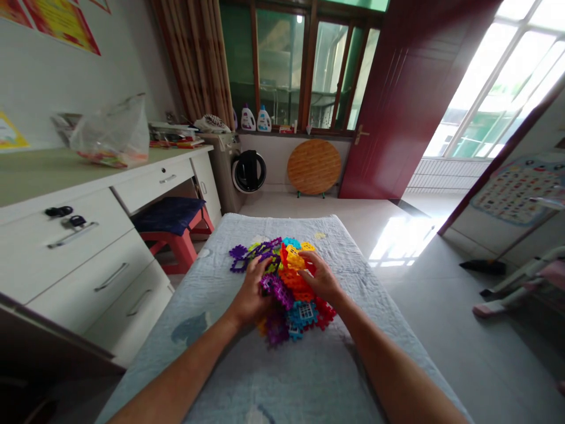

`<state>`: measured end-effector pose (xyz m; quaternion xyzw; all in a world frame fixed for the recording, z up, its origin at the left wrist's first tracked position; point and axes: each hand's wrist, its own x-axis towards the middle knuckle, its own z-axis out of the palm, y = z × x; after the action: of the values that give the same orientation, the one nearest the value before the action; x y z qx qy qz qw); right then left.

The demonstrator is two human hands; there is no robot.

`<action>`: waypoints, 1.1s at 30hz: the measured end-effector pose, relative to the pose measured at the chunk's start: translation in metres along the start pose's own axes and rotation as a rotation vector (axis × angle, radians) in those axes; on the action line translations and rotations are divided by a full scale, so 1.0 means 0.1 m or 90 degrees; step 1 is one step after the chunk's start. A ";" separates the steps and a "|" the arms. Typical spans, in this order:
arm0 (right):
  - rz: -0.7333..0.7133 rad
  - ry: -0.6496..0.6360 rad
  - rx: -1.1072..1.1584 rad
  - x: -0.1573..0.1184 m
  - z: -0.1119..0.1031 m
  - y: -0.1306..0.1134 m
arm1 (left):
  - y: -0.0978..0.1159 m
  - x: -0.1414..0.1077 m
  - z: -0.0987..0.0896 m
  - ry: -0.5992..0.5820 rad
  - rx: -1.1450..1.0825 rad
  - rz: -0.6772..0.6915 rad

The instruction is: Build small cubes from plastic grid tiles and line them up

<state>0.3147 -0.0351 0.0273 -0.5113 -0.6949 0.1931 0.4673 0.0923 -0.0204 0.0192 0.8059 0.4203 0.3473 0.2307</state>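
At lower centre, the left hand curls against the purple pieces; whether its fingers close on them I cannot tell. Opposite, the right hand has its fingers gripping the orange pieces, probably to steady the colourful cluster from both sides. Violet pieces lie just beyond on the cloth-covered surface, likely for easy reach. Farther, at upper centre, a round wooden board leans by the wall, presumably stored.
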 end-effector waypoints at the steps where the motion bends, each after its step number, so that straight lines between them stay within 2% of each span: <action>1: 0.005 0.016 0.004 0.00 -0.02 -0.02 | -0.01 0.02 -0.01 0.019 -0.004 -0.011; 3: 0.026 0.022 0.022 0.00 -0.08 -0.05 | -0.05 0.06 -0.05 0.048 -0.002 -0.031; 6: 0.061 -0.041 0.063 -0.01 -0.25 -0.06 | -0.13 0.04 -0.21 0.039 0.011 -0.055; 8: 0.077 -0.105 0.048 -0.03 -0.38 -0.05 | -0.17 -0.03 -0.36 0.000 0.024 -0.073; 11: 0.114 -0.177 -0.089 -0.06 -0.53 -0.03 | -0.18 -0.22 -0.50 -0.085 0.040 -0.090; 14: 0.171 -0.249 -0.211 -0.10 -0.52 0.00 | -0.10 -0.42 -0.46 -0.151 0.061 -0.071; 17: 0.136 -0.304 -0.213 -0.15 -0.37 0.01 | 0.00 -0.51 -0.26 -0.169 0.091 -0.048; 22: 0.038 -0.262 -0.120 -0.19 -0.16 -0.03 | 0.11 -0.41 -0.02 -0.132 0.070 -0.040; 27: 0.005 -0.201 -0.039 -0.19 -0.13 -0.10 | 0.19 -0.24 0.01 -0.057 -0.007 -0.020; 33: -0.007 -0.131 -0.009 -0.09 -0.10 -0.20 | 0.27 -0.07 -0.03 0.020 -0.028 0.003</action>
<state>0.3131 -0.0535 0.0435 -0.4885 -0.7432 0.2371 0.3909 0.1015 -0.0403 0.0367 0.7960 0.4144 0.3696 0.2409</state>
